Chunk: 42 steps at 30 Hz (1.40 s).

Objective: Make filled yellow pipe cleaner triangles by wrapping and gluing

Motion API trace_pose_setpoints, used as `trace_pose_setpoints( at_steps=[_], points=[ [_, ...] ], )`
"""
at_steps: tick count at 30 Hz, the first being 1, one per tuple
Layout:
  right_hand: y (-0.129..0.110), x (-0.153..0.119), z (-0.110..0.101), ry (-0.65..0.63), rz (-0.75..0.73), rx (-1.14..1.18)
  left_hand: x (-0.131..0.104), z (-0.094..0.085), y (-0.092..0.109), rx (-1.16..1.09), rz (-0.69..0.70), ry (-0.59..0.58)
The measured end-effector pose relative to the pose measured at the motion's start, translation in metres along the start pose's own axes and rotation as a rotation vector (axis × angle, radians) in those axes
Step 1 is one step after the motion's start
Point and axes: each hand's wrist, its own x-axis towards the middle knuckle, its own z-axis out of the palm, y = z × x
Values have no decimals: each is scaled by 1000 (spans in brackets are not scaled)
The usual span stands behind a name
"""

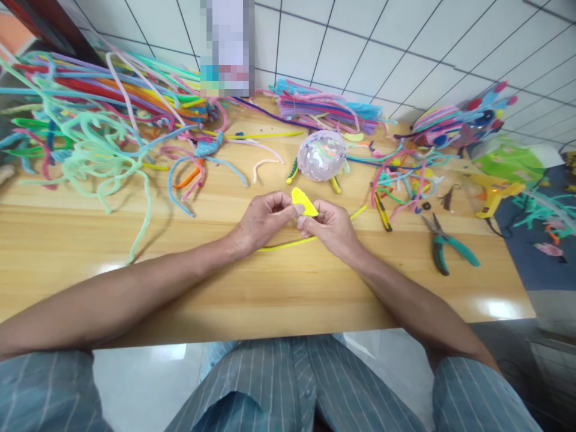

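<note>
Between my two hands is a small yellow triangular piece [305,203] with a bumpy edge, seemingly made of coiled pipe cleaner. My left hand [270,221] pinches its left side, thumb in front. At its lower right corner, the thumb and fingers of my right hand [330,227] grip it too. A yellow pipe cleaner [288,244] lies on the table under my hands, passing behind the right one. Just beyond them sits a clear round container [321,156] holding small colourful bits.
Loose pale green pipe cleaners [103,144] sprawl at the left, before colourful bundles [121,90]. Pliers [443,243], a yellow utility knife [382,211] and a yellow glue gun [495,193] lie on the right. Another bundle [326,108] lies by the tiled wall [351,42].
</note>
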Motion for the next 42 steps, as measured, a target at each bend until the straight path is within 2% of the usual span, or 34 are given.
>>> trace_pose_setpoints(
  at_steps=[6,11,15,22,26,34,42],
  points=[
    [-10,-2,-5,-46,-28,9,1,-1,4,-51,11,-23],
    [-7,-3,-5,-56,-41,-30,4,-7,9,-90,45,43],
    [-3,-3,-2,-76,-67,-96,5,-8,9,-46,45,23],
    [-4,-5,3,20,-210,-325,0,-3,12,-28,-4,65],
    [-7,-8,5,50,-238,-383,-2,-1,12,-45,-37,76],
    [-9,-8,2,44,-212,-401,-3,-1,9,-119,-78,35],
    [-11,-5,0,17,-112,-340,-1,0,7,-190,-76,59]
  ],
)
